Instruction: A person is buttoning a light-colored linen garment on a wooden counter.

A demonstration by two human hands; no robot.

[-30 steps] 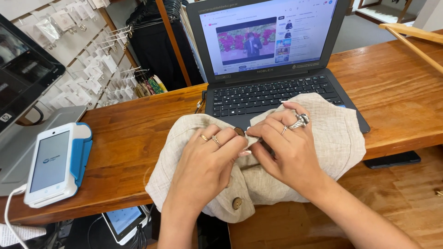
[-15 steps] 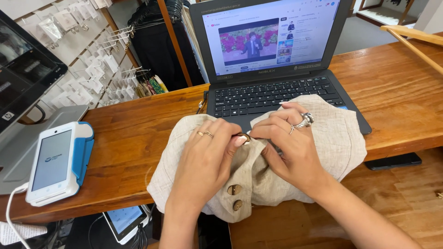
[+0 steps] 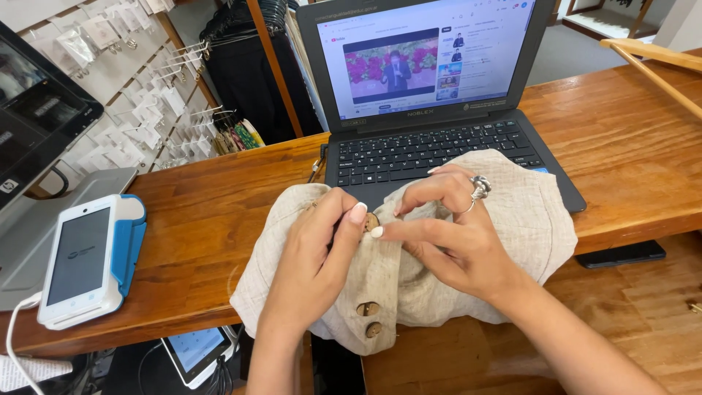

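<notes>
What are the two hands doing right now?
Left hand: pinching a brown button on the beige garment.
Right hand: gripping the garment beside that button.

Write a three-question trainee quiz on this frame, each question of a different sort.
1. True or false: both hands pinch a wooden button on the beige linen garment.
2. Which hand wears the large silver ring? A) left hand B) right hand
3. What does the garment partly cover at the back?

Key: 1 true. 2 B. 3 The front edge of the open laptop on the wooden counter.
</notes>
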